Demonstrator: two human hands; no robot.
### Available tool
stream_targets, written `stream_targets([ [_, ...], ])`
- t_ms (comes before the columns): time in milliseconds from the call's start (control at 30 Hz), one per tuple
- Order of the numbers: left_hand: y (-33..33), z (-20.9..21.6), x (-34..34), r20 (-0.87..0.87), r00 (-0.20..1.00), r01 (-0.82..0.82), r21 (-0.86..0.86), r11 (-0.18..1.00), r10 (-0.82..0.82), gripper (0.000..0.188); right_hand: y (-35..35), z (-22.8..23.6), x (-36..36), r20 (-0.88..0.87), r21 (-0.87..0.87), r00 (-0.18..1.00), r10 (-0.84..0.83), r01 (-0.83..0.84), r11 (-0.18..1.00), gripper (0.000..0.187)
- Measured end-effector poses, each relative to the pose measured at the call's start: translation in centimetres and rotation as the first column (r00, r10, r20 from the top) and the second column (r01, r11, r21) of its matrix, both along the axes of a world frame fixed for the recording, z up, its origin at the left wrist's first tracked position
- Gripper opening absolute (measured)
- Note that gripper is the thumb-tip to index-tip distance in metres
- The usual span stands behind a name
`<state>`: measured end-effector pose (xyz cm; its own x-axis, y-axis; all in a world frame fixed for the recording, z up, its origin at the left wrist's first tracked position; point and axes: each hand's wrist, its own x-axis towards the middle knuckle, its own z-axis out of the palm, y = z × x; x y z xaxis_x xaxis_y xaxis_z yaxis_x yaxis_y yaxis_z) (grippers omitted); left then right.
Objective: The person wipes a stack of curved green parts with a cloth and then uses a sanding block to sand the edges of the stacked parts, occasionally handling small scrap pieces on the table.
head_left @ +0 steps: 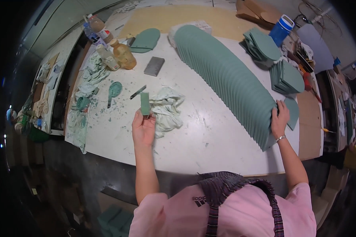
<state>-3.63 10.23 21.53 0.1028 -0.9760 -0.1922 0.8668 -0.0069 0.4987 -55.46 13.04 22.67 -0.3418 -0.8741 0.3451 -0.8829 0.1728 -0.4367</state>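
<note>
My left hand (144,128) holds up a small green rectangular block (145,103), fingers closed round its lower end. A crumpled, stained white cloth (168,106) lies just beyond it on the table. From the far middle a long row of overlapping green rounded panels (225,79) curves toward the near right. At the row's near end my right hand (280,118), with a bracelet at the wrist, grips the edge of a panel; part of its fingers is hidden behind that edge. Next to this hand a single green panel (291,113) lies flat.
Two stacks of green panels (261,45) (287,77) stand at the right, near a blue jug (282,29). A grey block (154,66), a dark blade (138,91) and a putty-smeared scraper (114,90) lie at left. Bottles (123,54) and stained rags (93,73) line the left edge.
</note>
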Motion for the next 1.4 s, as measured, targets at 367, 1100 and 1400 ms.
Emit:
stream_targets([
  [367, 7.8, 1.2, -8.9, -0.067, 0.863, 0.505, 0.041, 0.862, -0.502, 0.024, 3.1, 2.0, 24.6, 0.939, -0.160, 0.071, 0.337, -0.777, 0.609, 0.039],
  [1100, -9.2, -5.8, 27.4, 0.913, -0.383, -0.147, 0.091, 0.985, -0.142, 0.010, 0.5, -0.2, 54.1, 0.993, 0.054, -0.044, -0.106, -0.639, 0.767, 0.033],
  [1400, -7.2, -1.5, 39.5, 0.857, 0.484, -0.281, -0.038, 0.959, 0.176, 0.004, -5.9, 1.1, 61.2, 0.994, 0.100, 0.034, -0.106, -0.695, 0.712, 0.032],
])
